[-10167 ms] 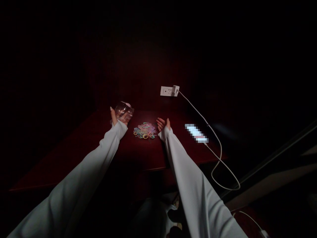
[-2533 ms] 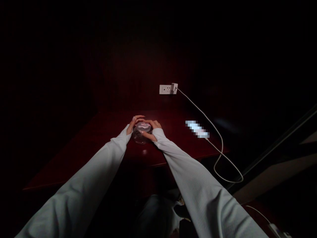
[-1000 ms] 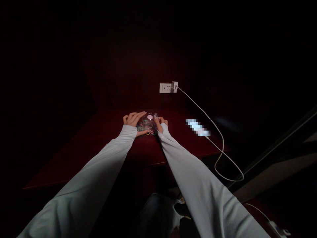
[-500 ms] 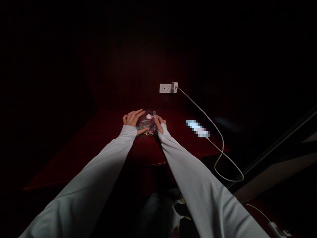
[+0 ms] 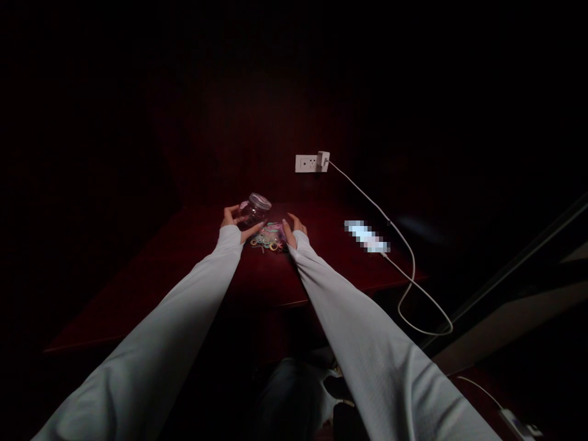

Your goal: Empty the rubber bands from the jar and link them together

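Note:
My left hand (image 5: 233,218) is wrapped round a small clear jar (image 5: 254,211), which it holds tilted with the rim up and leaning right. The jar looks see-through; whether a lid sits on it I cannot tell. Below and right of it lies a pile of small colourful hair ties (image 5: 269,237) on the dark red table (image 5: 184,269). At the pile's right side is my right hand (image 5: 294,228), its thumb and fingers apart, with nothing visible held in it.
A lit, blurred phone (image 5: 367,236) lies on the table to the right. Its white cable (image 5: 413,263) loops past the table edge up to a charger (image 5: 323,160) in the wall socket (image 5: 305,163). A power strip (image 5: 517,424) is low at the right.
The jar has moved left and turned from lying sideways between both hands to rim up in my left hand. My right hand has let go of it, and more of the hair ties show.

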A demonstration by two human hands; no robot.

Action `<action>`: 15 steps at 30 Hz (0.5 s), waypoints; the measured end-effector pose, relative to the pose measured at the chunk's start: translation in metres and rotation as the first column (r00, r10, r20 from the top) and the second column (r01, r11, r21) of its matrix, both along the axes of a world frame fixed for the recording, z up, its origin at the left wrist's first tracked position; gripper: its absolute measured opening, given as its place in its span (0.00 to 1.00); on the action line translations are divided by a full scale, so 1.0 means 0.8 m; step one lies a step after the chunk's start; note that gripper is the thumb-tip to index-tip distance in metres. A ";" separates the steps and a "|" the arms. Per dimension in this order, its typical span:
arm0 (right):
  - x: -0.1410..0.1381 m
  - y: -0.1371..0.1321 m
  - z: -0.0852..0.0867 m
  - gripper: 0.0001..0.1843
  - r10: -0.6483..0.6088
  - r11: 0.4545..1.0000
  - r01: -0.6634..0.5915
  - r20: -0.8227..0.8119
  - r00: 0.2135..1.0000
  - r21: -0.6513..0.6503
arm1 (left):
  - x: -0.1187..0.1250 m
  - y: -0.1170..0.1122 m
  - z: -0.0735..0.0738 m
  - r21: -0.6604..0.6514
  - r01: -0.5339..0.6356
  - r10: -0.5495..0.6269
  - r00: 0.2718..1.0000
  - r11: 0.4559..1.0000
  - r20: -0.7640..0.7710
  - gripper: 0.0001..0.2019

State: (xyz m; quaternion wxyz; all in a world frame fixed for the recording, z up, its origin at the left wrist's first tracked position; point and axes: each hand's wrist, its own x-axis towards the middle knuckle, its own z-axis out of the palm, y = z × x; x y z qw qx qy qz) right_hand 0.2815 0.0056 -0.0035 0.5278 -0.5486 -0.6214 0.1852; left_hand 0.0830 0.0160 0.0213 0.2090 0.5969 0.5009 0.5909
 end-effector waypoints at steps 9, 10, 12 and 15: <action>-0.005 -0.002 -0.008 0.23 0.053 0.996 -0.067 0.196 0.979 0.063 | -0.013 0.010 -0.009 -0.085 -0.129 0.117 0.984 0.988 -0.134 0.45; -0.005 -0.002 -0.009 0.23 0.067 0.995 -0.081 0.207 0.976 0.062 | -0.015 0.012 -0.010 -0.096 -0.134 0.118 0.981 0.986 -0.156 0.44; -0.004 -0.001 -0.011 0.24 0.091 0.992 -0.107 0.223 0.971 0.060 | -0.017 0.015 -0.012 -0.109 -0.150 0.128 0.974 0.983 -0.184 0.44; -0.004 0.002 -0.015 0.24 0.107 0.991 -0.123 0.223 0.969 0.058 | -0.019 0.021 -0.016 -0.137 -0.159 0.131 0.972 0.978 -0.194 0.43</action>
